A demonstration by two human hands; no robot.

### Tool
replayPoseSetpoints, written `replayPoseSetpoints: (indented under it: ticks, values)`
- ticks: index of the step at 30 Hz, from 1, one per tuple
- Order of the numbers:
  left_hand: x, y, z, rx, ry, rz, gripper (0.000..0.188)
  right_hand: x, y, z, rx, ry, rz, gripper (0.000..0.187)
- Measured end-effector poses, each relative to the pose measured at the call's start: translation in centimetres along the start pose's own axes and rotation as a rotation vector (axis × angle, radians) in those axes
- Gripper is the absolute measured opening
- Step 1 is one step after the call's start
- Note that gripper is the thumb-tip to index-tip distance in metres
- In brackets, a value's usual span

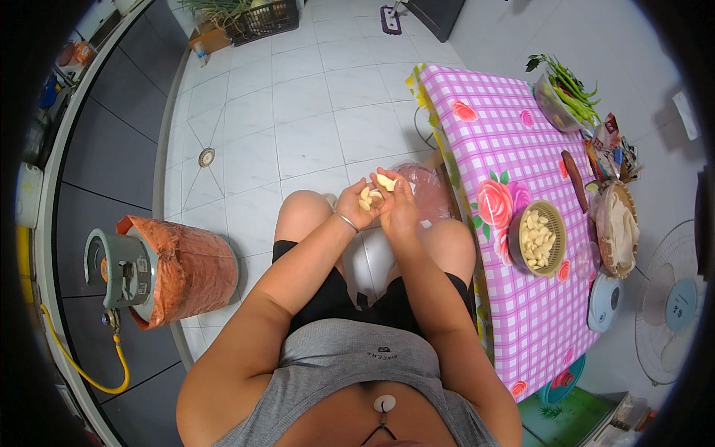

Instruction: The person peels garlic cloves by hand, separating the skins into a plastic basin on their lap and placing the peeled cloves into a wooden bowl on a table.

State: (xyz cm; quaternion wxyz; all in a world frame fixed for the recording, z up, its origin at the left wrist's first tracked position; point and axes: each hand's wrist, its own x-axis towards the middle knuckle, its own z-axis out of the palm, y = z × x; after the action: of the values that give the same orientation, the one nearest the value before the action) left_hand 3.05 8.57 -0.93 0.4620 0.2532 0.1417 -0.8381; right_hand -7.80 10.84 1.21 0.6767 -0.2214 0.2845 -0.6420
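Note:
Both of my hands are close together in front of my knees. My left hand [356, 207] is curled around a few pale garlic cloves [367, 198] lying in its palm and fingers. Beside it, my right hand [402, 211] pinches a larger pale garlic clove [385, 182] near the fingertips. Just beyond the right hand, low down, is a pinkish-red round basin [426, 195], partly hidden by that hand and my knee. On the table to my right, an olive-coloured basket [558, 264] holds many peeled cloves.
A pink checked tablecloth [462, 141] covers the table, which carries a bowl of green peppers [570, 97], a brown-handled knife [574, 181] and a cloth-lined basket [615, 231]. On my left stands a gas cylinder [186, 272] with a yellow hose [112, 387]. A fan [674, 298] is far right.

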Motion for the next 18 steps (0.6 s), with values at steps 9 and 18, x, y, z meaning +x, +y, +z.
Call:
replayPoseSetpoints:
  ticks: [9,18]
  values:
    - [1.0,0.8,-1.6,0.093,-0.059,-0.030,0.036,0.9,-0.2,-1.9,0.200,0.105,0.098,0.032]
    - [-0.1,1.2,-0.6,0.062,0.041,0.134,0.040,0.4,-0.7,-1.4,-0.550,0.133,0.186,0.016]
